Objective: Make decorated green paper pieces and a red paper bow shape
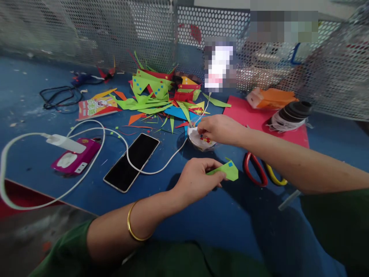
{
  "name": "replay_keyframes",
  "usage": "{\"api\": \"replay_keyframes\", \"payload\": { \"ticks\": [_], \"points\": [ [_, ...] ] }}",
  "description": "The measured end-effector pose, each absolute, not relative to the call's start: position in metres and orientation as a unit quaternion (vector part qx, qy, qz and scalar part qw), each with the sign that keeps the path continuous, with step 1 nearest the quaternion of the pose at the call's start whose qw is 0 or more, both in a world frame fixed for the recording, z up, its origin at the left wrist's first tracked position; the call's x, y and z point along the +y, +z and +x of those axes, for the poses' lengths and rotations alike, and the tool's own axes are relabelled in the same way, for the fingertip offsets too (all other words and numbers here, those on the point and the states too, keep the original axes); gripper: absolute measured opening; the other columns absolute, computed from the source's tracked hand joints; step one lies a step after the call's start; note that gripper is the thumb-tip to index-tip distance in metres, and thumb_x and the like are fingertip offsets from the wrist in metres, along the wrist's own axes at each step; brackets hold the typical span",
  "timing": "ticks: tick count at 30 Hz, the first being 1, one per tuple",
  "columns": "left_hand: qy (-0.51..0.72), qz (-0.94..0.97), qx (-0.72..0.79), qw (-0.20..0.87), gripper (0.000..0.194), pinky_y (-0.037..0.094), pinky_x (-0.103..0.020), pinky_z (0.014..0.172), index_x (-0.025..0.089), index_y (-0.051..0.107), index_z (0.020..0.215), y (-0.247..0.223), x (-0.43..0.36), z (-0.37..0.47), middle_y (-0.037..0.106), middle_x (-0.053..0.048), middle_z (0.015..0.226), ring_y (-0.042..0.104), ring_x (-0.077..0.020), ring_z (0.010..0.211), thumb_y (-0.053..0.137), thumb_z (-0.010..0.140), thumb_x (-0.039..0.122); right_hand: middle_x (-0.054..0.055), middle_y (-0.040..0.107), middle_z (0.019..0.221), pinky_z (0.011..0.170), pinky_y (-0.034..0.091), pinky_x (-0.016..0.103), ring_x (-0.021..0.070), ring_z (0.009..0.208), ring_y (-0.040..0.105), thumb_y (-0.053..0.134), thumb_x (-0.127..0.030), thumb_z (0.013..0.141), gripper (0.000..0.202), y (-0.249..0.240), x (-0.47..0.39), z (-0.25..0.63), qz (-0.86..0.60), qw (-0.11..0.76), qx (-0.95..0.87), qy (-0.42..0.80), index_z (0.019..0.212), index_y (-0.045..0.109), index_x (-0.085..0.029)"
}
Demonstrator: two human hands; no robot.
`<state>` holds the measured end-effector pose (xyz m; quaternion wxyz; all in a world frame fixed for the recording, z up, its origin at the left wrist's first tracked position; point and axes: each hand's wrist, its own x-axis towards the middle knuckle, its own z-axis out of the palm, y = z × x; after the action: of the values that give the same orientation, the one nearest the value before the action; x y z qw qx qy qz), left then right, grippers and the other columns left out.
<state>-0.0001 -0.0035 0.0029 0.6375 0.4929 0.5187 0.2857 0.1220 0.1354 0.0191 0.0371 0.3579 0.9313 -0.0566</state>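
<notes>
Left: purple rectangular plastic socket block (92, 148)
Left of centre: black rectangular glass phone (144, 148), under thin white plastic cable (157, 172)
Centre: small round clear bowl (193, 135), right of phone
Behind bowl: multicoloured cut-paper heap (150, 102), before grey perforated metal panel (150, 34)
Right: flat red paper sheet (236, 113), under black-and-white cylindrical spool (292, 115)
Before sheet: red looped plastic handle (262, 177)
</notes>
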Motion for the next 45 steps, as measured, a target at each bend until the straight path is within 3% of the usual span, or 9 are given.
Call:
{"api": "replay_keyframes", "payload": {
  "ticks": [13,24,28,31,36,42,45],
  "points": [
    [0.276,0.482,0.523,0.647,0.011,0.039,-0.019,0.048,0.017,0.076,0.079,0.004,-0.004,0.0,0.064,0.003,0.055,0.053,-0.0077,0.048,0.065,0.079,0.015,0.007,0.071,0.101,0.059,0.03,0.028,0.0183,0.085,0.06,0.054,-0.008,0.08,0.024,0.016,0.141,0.12,0.373,0.075,0.922,-0.073,0.096,0.069,-0.018],
    [0.285,0.507,0.526,0.621,0.013,0.038,-0.02,0.048,0.014,0.076,0.083,0.0,-0.002,-0.001,0.066,0.0,0.059,0.057,-0.0096,0.051,0.066,0.08,0.022,0.002,0.069,0.079,0.062,0.035,0.027,0.0141,0.072,0.06,0.055,-0.014,0.083,0.014,0.033,0.134,0.136,0.419,-0.017,0.896,-0.143,0.088,0.068,-0.018],
    [0.3,0.51,0.521,0.616,0.013,0.038,-0.018,0.049,0.013,0.075,0.082,-0.003,-0.001,-0.002,0.066,0.0,0.058,0.056,-0.0081,0.051,0.066,0.081,0.021,-0.002,0.067,0.067,0.06,0.038,0.026,0.0121,0.063,0.061,0.058,-0.01,0.08,0.01,0.046,0.122,0.143,0.454,-0.085,0.864,-0.203,0.08,0.064,-0.018],
    [0.315,0.501,0.515,0.62,0.01,0.037,-0.018,0.049,0.012,0.074,0.081,-0.003,0.0,-0.001,0.065,0.0,0.057,0.054,-0.0069,0.049,0.066,0.081,0.019,-0.002,0.065,0.065,0.06,0.037,0.028,0.0132,0.062,0.059,0.063,-0.008,0.078,0.012,0.06,0.102,0.155,0.487,-0.161,0.84,-0.177,0.074,0.061,-0.019],
    [0.328,0.496,0.496,0.633,0.011,0.04,-0.019,0.048,0.013,0.075,0.082,0.001,-0.003,0.0,0.065,0.001,0.057,0.053,-0.007,0.047,0.067,0.081,0.02,-0.002,0.064,0.066,0.057,0.041,0.028,0.0135,0.06,0.059,0.061,-0.012,0.082,0.011,0.076,0.035,0.178,0.504,-0.306,0.775,-0.227,0.078,0.058,-0.021],
    [0.349,0.495,0.483,0.632,0.014,0.042,-0.018,0.049,0.014,0.076,0.087,0.002,-0.007,0.001,0.068,0.0,0.058,0.059,-0.0083,0.052,0.069,0.08,0.024,-0.001,0.064,0.071,0.061,0.047,0.027,0.0132,0.064,0.06,0.06,-0.023,0.087,0.005,0.049,-0.034,0.19,0.545,-0.394,0.664,-0.327,0.083,0.062,-0.02],
    [0.346,0.504,0.487,0.624,0.022,0.043,-0.018,0.049,0.012,0.075,0.098,0.0,-0.007,0.001,0.069,0.0,0.06,0.06,-0.0089,0.052,0.07,0.08,0.024,-0.001,0.065,0.071,0.062,0.048,0.027,0.0134,0.065,0.06,0.063,-0.024,0.084,0.005,0.028,-0.038,0.192,0.579,-0.42,0.611,-0.339,0.081,0.064,-0.02]
  ]
}}
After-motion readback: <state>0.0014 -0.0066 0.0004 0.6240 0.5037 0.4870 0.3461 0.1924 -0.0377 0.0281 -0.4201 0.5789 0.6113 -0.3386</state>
